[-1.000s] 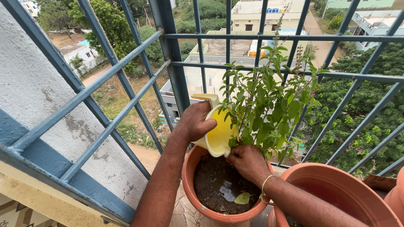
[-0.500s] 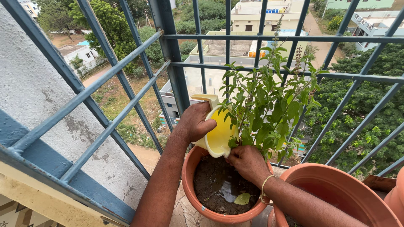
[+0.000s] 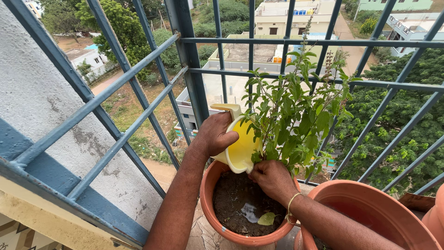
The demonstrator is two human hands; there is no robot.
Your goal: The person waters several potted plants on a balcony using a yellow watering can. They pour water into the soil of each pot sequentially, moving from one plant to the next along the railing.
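Single head-worn view, looking down and outward from close above a terracotta pot [image 3: 209, 203] at a blue window grille [image 3: 194, 69]. Near enough that both forearms fill the lower frame; rooftops and trees far below beyond the bars.

Pot [image 3: 210, 203] at 6 o'clock of view, on ledge [image 3: 203, 238]. Plant [image 3: 291, 115] rooted in pot, leaning toward 1 o'clock. Jug [image 3: 240, 148] tilted over pot rim at pot's 12 o'clock, left hand [image 3: 215, 134] on it at jug's 9 o'clock. Right hand [image 3: 273, 178] in pot at plant base. Second pot [image 3: 370, 208] at 3 o'clock of first. Grille [image 3: 194, 69] behind all; wall [image 3: 41, 106] at 9 o'clock.
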